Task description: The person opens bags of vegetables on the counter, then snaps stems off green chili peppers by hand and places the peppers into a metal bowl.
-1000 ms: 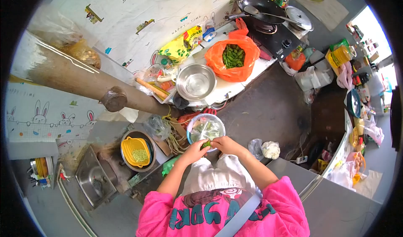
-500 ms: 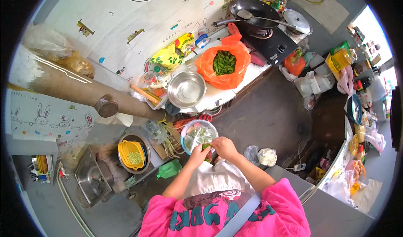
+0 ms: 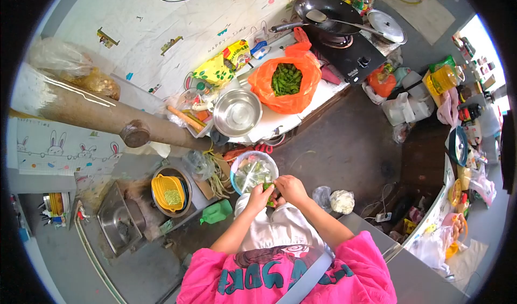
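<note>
My left hand (image 3: 259, 198) is closed on a small green vegetable (image 3: 267, 186), probably a pod or pepper, above my lap. Fingers of my right hand (image 3: 291, 190) pinch the same green piece from the other side. Just beyond my hands stands a lined bucket (image 3: 254, 172) with a clear plastic bag and some green scraps inside. On the white counter, an orange plastic bag (image 3: 261, 83) lies open around a heap of green pods (image 3: 286, 80). Beside it sits an empty steel bowl (image 3: 237, 113).
A black wok (image 3: 328, 13) rests on the stove (image 3: 355, 61) at the back. To the left are a yellow basket (image 3: 168, 193) in a basin and a metal sink (image 3: 119, 218). A white cauliflower-like bundle (image 3: 342, 201) lies right of my knees.
The view has shifted, so the counter things appear further left than in the earliest frame. My hands remain together on the green piece and have moved slightly nearer my lap.
</note>
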`<move>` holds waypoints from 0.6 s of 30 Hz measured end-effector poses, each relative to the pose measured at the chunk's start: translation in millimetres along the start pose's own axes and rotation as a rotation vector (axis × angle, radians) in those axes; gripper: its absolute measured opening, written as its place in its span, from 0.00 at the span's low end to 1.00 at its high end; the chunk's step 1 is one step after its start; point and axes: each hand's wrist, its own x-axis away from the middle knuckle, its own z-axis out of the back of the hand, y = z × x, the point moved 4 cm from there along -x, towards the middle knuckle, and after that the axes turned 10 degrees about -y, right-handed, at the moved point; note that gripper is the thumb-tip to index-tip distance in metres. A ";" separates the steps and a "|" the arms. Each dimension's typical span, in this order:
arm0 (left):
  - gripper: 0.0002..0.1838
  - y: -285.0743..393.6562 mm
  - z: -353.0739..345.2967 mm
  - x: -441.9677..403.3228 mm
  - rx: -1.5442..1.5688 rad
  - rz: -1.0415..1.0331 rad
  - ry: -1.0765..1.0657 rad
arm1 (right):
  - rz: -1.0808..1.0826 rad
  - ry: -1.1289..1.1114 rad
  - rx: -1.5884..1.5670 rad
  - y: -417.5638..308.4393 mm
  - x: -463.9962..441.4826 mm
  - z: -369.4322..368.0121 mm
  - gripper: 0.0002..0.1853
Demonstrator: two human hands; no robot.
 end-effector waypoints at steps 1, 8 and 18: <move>0.11 -2.0 -0.2 1.9 -0.019 0.004 0.009 | -0.002 -0.008 -0.025 1.5 1.6 -2.1 0.09; 0.10 -13.6 11.6 9.7 -0.078 0.015 0.052 | 0.033 -0.123 -0.116 3.9 -2.7 -15.2 0.11; 0.12 -8.3 6.1 -0.4 -0.141 -0.007 0.014 | 0.058 -0.114 -0.135 10.7 -2.0 -3.1 0.11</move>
